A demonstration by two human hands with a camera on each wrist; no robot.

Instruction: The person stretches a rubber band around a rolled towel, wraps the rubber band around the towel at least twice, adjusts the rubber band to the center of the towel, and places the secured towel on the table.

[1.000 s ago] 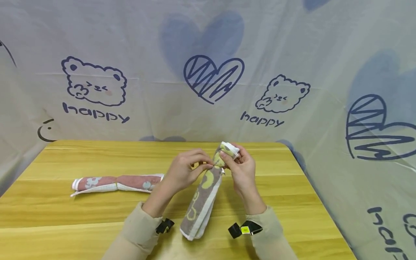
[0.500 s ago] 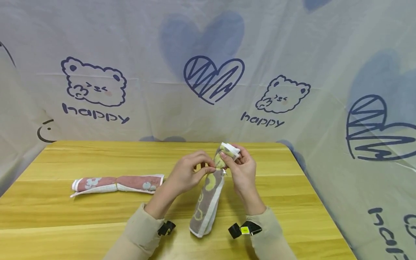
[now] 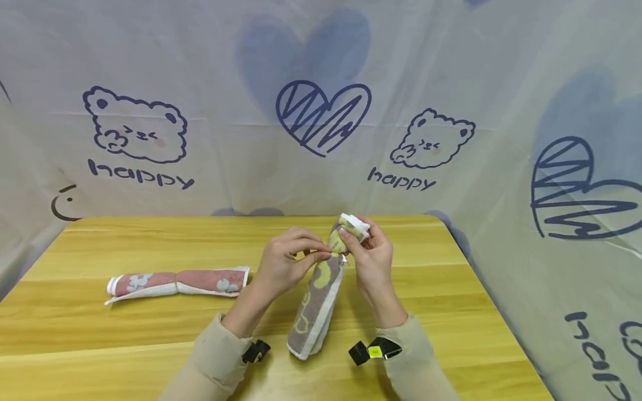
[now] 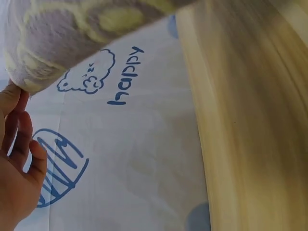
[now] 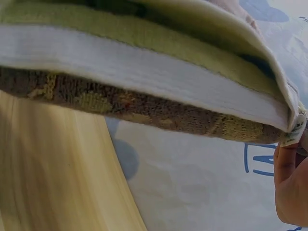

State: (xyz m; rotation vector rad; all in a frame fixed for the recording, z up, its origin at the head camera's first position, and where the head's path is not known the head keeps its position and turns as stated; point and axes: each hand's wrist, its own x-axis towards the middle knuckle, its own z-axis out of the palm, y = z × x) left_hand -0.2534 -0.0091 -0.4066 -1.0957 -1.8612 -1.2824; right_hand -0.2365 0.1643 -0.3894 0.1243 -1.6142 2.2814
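A rolled towel (image 3: 321,295), brown-grey with yellow shapes and white edges, is raised at a slant between my hands in the head view. My right hand (image 3: 373,262) grips its upper end, thumb across the front. With thumb and fingertips, my left hand (image 3: 291,256) pinches at the narrowed waist just below that end, where a thin yellowish band shows. Close up in the left wrist view, the left fingertips meet the towel (image 4: 86,33) at its gathered part. The right wrist view shows the towel's white edge (image 5: 144,67) and a small white tag (image 5: 294,132) by the right fingers.
A second rolled towel (image 3: 200,282), pink with pale flower shapes and a band round its middle, lies to the left on the wooden table (image 3: 100,334). Behind the table hangs a white cloth (image 3: 225,150) printed with hearts and bears.
The grey towel's lower end has swung slightly right, then a little back left. Both hands keep their hold. The head view has shifted slightly.
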